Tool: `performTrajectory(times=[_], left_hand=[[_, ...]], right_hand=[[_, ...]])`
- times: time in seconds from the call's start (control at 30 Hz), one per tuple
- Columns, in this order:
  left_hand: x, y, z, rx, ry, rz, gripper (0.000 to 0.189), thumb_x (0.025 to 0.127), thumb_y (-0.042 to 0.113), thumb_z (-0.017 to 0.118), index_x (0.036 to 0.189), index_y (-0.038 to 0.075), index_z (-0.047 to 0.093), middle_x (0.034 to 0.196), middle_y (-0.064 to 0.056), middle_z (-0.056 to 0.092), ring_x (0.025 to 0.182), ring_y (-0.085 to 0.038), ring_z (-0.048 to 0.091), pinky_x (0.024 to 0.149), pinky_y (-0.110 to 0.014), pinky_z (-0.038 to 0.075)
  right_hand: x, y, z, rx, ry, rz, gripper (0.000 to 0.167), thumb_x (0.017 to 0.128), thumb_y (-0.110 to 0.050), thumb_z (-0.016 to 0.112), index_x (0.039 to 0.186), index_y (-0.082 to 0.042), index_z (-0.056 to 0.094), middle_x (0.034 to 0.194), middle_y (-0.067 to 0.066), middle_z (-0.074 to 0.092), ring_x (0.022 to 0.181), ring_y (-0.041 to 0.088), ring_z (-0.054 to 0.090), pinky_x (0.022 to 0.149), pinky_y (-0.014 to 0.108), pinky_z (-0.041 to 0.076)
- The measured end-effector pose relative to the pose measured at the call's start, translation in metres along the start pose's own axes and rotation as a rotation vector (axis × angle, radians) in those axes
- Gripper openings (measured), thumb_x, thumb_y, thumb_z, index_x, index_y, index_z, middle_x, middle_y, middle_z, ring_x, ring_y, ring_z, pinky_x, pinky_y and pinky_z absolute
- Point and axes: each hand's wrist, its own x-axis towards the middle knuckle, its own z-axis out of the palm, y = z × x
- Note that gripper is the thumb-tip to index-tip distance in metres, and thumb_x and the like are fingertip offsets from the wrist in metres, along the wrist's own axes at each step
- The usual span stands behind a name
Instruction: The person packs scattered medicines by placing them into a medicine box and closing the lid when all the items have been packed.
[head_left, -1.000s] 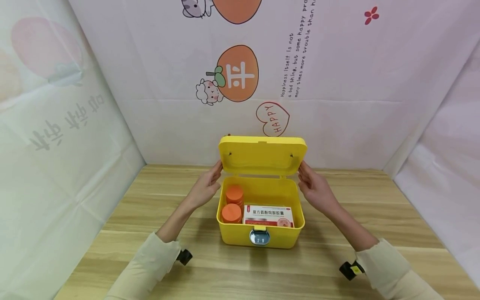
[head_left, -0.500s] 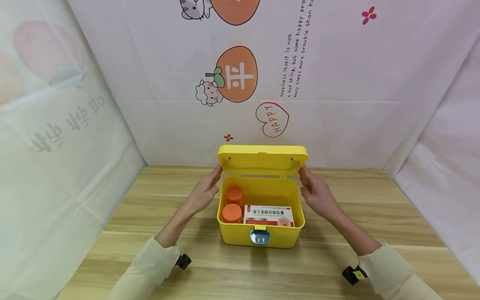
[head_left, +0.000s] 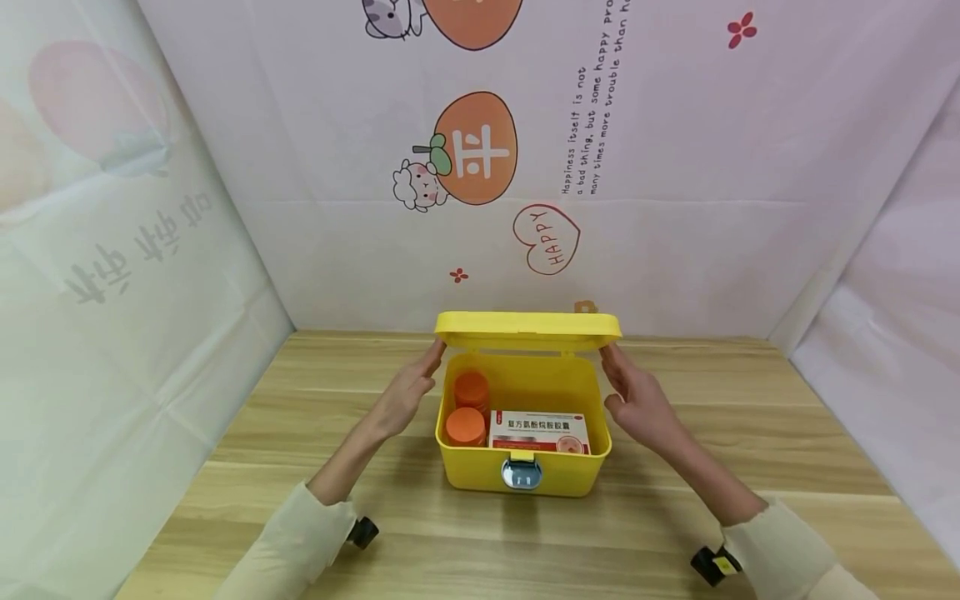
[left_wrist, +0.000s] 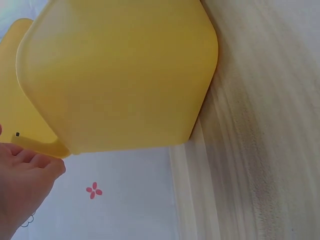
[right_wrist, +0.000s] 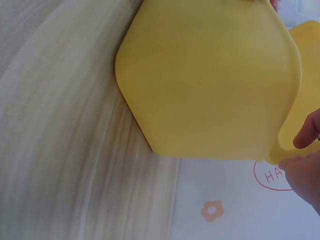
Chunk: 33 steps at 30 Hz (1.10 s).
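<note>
A yellow plastic box (head_left: 557,482) stands on the table with its hinged lid (head_left: 528,323) raised partway, tilted forward over the back. Inside are two orange-capped bottles (head_left: 467,427) at the left and a white and red medicine box (head_left: 538,432) at the right. My left hand (head_left: 405,393) touches the left side of the lid with extended fingers; its thumb stays apart from it. At the lid's right side my right hand (head_left: 637,400) does likewise. Both wrist views show fingertips at the lid's edge, beside the box's side wall (left_wrist: 125,75).
A metal-looking latch (head_left: 522,474) hangs on the box's front. The wooden table (head_left: 330,367) ends at a printed white cloth (head_left: 360,267) close behind the box. More white cloth hangs along both sides.
The lid has swung forward and down, both hands following it at its sides. The bottles, medicine box and box body have stayed put.
</note>
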Motion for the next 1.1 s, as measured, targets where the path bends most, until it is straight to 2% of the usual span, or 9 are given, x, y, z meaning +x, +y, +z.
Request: performTrajectory(times=[0.07, 0.13, 0.3, 0.6, 0.67, 0.73, 0.83, 0.93, 1.1], left_hand=[[-0.003, 0.0, 0.0, -0.015, -0.009, -0.004, 0.074, 0.107, 0.048, 0.023, 0.156, -0.006, 0.01, 0.163, -0.027, 0.014, 0.144, -0.052, 0.027, 0.115, -0.063, 0.028], [-0.005, -0.002, 0.001, -0.031, -0.014, -0.006, 0.079, 0.106, 0.054, 0.02, 0.156, -0.006, 0.01, 0.163, -0.027, 0.012, 0.143, -0.055, 0.028, 0.115, -0.065, 0.027], [-0.007, -0.003, 0.003, -0.062, -0.019, -0.008, 0.068, 0.108, 0.043, 0.018, 0.157, -0.005, 0.011, 0.164, -0.024, 0.011, 0.147, -0.052, 0.022, 0.119, -0.063, 0.019], [-0.013, -0.003, 0.006, -0.053, -0.027, 0.008, 0.068, 0.108, 0.043, 0.015, 0.157, -0.003, 0.013, 0.165, -0.023, 0.013, 0.15, -0.045, 0.02, 0.12, -0.062, 0.018], [-0.014, -0.003, 0.007, -0.06, -0.03, 0.01, 0.066, 0.108, 0.042, 0.014, 0.158, -0.002, 0.013, 0.165, -0.022, 0.013, 0.151, -0.044, 0.019, 0.121, -0.062, 0.017], [-0.016, -0.005, 0.008, -0.059, -0.029, 0.021, 0.065, 0.108, 0.04, 0.014, 0.158, -0.002, 0.014, 0.165, -0.021, 0.013, 0.152, -0.042, 0.018, 0.122, -0.061, 0.015], [-0.017, -0.005, 0.01, -0.049, -0.023, 0.038, 0.063, 0.108, 0.039, 0.013, 0.158, 0.001, 0.015, 0.166, -0.017, 0.014, 0.153, -0.039, 0.018, 0.122, -0.06, 0.015], [-0.018, -0.005, 0.011, -0.038, -0.017, 0.049, 0.059, 0.108, 0.034, 0.012, 0.159, 0.003, 0.014, 0.166, -0.015, 0.015, 0.153, -0.037, 0.018, 0.122, -0.06, 0.015], [-0.017, -0.006, 0.013, -0.062, -0.027, 0.016, 0.058, 0.108, 0.036, 0.013, 0.161, 0.015, 0.011, 0.168, -0.007, 0.015, 0.155, -0.033, 0.017, 0.121, -0.063, 0.014]], right_hand=[[-0.002, 0.001, 0.001, 0.001, 0.001, 0.001, 0.091, 0.077, 0.023, 0.044, 0.159, -0.002, 0.013, 0.16, 0.029, 0.024, 0.143, 0.049, 0.032, 0.106, 0.049, 0.036], [-0.004, 0.002, 0.003, 0.006, -0.002, 0.006, 0.09, 0.077, 0.023, 0.044, 0.158, 0.0, 0.012, 0.161, 0.028, 0.022, 0.143, 0.049, 0.032, 0.107, 0.047, 0.036], [-0.007, 0.005, 0.005, 0.032, -0.017, 0.017, 0.088, 0.079, 0.021, 0.043, 0.158, 0.001, 0.011, 0.165, 0.022, 0.016, 0.145, 0.048, 0.029, 0.109, 0.041, 0.033], [-0.017, 0.008, 0.009, 0.046, -0.033, 0.002, 0.084, 0.081, 0.021, 0.041, 0.159, -0.001, 0.016, 0.165, 0.022, 0.017, 0.146, 0.049, 0.028, 0.111, 0.053, 0.028], [-0.019, 0.01, 0.011, 0.047, -0.031, -0.014, 0.085, 0.08, 0.022, 0.04, 0.159, -0.001, 0.018, 0.165, 0.021, 0.019, 0.146, 0.047, 0.028, 0.116, 0.041, 0.029], [-0.02, 0.012, 0.013, 0.035, -0.024, -0.042, 0.088, 0.078, 0.023, 0.039, 0.159, -0.003, 0.019, 0.164, 0.021, 0.022, 0.148, 0.039, 0.029, 0.117, 0.027, 0.029], [-0.022, 0.016, 0.013, 0.027, -0.012, -0.088, 0.092, 0.074, 0.025, 0.036, 0.159, -0.008, 0.021, 0.163, 0.021, 0.026, 0.149, 0.015, 0.028, 0.11, 0.007, 0.025], [-0.024, 0.018, 0.013, 0.025, -0.009, -0.124, 0.095, 0.073, 0.027, 0.035, 0.159, -0.011, 0.023, 0.162, 0.021, 0.027, 0.144, -0.007, 0.023, 0.11, 0.006, 0.025], [-0.026, 0.021, 0.013, 0.006, -0.003, -0.16, 0.098, 0.071, 0.028, 0.035, 0.159, -0.013, 0.025, 0.162, 0.022, 0.028, 0.145, -0.009, 0.022, 0.109, 0.005, 0.024]])
